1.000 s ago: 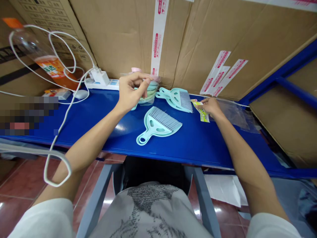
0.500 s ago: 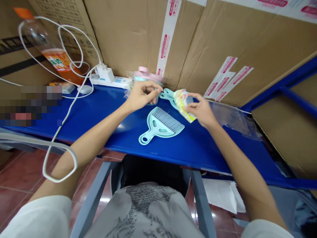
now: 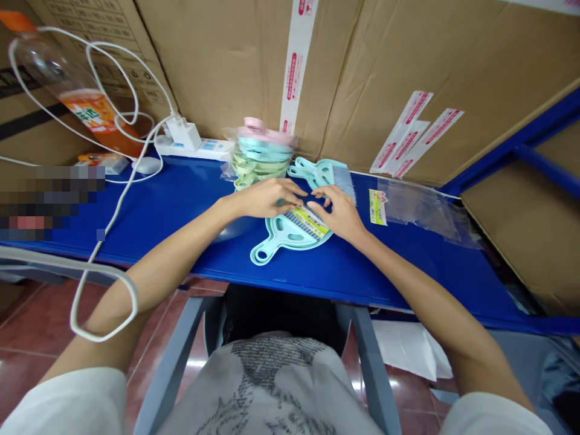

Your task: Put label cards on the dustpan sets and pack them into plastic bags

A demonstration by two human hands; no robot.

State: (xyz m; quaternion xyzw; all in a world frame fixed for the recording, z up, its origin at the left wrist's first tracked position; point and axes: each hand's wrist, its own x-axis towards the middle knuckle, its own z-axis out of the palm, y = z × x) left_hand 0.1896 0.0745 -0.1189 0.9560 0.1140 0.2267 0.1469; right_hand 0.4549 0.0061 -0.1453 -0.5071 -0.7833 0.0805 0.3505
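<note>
On the blue table lies a light-blue dustpan with a brush (image 3: 283,232). A yellow-green label card (image 3: 310,221) rests across its grey bristles. My left hand (image 3: 270,196) is over the card's upper left end, fingers bent; whether they grip the card is hard to tell. At the card's upper right side is my right hand (image 3: 338,212), thumb and fingers curved and apart, holding nothing visible. Behind my hands sits another light-blue dustpan and brush (image 3: 319,173). A second label card (image 3: 377,207) lies to the right.
Stacked pink, blue and green dustpans (image 3: 265,148) stand behind my left hand. Clear plastic bags (image 3: 419,211) lie at the right. A power strip (image 3: 212,149), white cables and an orange drink bottle (image 3: 97,112) are at the left. Cardboard (image 3: 362,78) rises behind the table.
A label card now lies on the front brush. My right hand has moved left and forward to it, and my left hand has come lower. The card at the right is now uncovered.
</note>
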